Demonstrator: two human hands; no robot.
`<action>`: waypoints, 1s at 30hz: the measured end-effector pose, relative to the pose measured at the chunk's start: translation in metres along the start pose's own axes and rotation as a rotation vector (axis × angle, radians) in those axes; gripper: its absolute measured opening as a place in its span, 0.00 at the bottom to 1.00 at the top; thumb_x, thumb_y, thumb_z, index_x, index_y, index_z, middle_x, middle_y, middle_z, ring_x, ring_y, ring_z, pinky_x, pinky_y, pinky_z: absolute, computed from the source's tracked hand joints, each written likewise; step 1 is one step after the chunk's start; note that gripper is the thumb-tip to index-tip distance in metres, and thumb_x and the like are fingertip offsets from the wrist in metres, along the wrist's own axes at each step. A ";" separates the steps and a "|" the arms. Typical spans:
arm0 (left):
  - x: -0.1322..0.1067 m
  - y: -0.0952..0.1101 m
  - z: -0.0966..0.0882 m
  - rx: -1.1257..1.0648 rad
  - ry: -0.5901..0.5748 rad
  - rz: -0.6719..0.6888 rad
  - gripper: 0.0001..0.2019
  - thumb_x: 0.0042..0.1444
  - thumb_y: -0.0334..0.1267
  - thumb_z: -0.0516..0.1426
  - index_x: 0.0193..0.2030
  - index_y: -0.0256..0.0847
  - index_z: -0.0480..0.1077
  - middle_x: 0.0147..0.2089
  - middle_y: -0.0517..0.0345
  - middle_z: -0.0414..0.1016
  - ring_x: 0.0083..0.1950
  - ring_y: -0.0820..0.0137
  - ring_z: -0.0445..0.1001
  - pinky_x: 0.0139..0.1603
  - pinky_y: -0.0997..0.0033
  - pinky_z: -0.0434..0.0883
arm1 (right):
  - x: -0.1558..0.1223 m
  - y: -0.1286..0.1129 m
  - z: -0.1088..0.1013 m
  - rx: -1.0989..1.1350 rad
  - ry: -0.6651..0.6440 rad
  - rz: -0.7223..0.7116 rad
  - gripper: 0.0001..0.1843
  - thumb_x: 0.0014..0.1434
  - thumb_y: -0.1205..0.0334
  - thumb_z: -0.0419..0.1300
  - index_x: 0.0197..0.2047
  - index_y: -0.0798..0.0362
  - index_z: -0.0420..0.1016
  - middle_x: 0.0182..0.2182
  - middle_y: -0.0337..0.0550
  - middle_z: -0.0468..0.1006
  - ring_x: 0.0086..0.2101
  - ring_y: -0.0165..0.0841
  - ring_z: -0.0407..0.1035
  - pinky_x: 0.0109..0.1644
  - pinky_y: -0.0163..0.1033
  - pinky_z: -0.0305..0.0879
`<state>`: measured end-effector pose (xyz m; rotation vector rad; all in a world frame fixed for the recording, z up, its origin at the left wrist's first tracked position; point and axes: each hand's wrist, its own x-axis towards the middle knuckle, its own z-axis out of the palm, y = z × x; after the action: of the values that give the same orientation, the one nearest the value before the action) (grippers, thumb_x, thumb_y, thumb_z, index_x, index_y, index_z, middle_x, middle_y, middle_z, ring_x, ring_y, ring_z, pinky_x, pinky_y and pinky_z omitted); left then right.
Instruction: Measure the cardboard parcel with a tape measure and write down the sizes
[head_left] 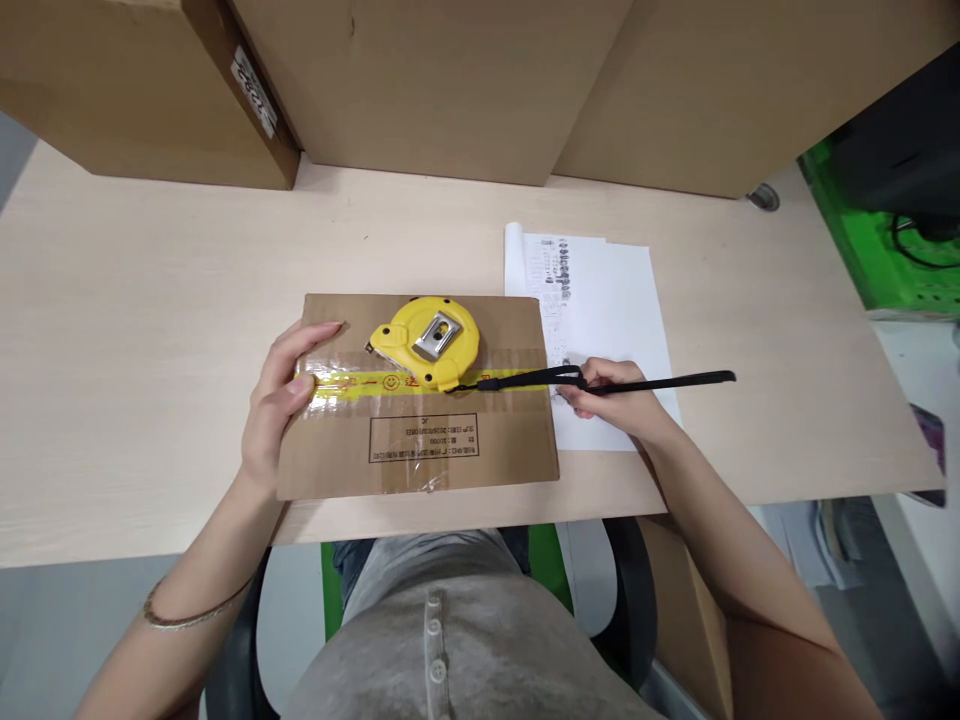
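A small cardboard box [405,475], sealed with clear tape and a yellow printed strip, lies near the table's front edge. My left hand [281,395] is closed around the box's left side, with the thumb and fingers on its top. On the box rests a yellow tape measure [463,335] with a metal belt clip facing up. Its black wrist strap [529,378] stretches right, past the box's edge. My right hand [611,395] pinches this strap, and the loose end sticks out beyond the hand. Under the right hand are white paper sheets [619,300] with dark printing, partly covered by the box.
Large cardboard boxes [442,90] stand along the back of the table [150,350]. One box [150,90] at the back left bears a white label. A green crate [862,250] holding a black object is at the right. A chair [634,590] is below.
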<state>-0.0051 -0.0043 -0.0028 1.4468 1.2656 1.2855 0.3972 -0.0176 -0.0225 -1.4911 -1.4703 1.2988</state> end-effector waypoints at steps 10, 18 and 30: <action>0.000 -0.001 0.000 -0.003 -0.014 0.019 0.22 0.62 0.51 0.56 0.59 0.53 0.80 0.64 0.58 0.75 0.70 0.50 0.66 0.76 0.50 0.59 | 0.000 -0.001 0.001 -0.029 0.006 -0.014 0.30 0.53 0.47 0.76 0.21 0.48 0.60 0.15 0.35 0.70 0.17 0.28 0.63 0.21 0.37 0.62; 0.001 -0.002 -0.001 -0.030 -0.010 0.015 0.21 0.60 0.52 0.59 0.58 0.54 0.81 0.64 0.59 0.77 0.69 0.50 0.67 0.73 0.51 0.62 | 0.000 -0.001 0.002 -0.026 0.007 -0.015 0.30 0.54 0.47 0.76 0.21 0.47 0.59 0.15 0.35 0.70 0.17 0.28 0.63 0.21 0.36 0.62; 0.001 0.003 0.001 -0.059 0.000 -0.053 0.22 0.57 0.54 0.61 0.57 0.58 0.82 0.63 0.61 0.77 0.71 0.47 0.65 0.74 0.51 0.57 | -0.001 -0.006 -0.001 -0.054 -0.013 -0.023 0.27 0.54 0.50 0.74 0.21 0.47 0.59 0.13 0.34 0.68 0.16 0.27 0.62 0.20 0.35 0.58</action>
<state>-0.0031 -0.0042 0.0002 1.3627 1.2479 1.2774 0.3961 -0.0175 -0.0170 -1.4988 -1.5377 1.2660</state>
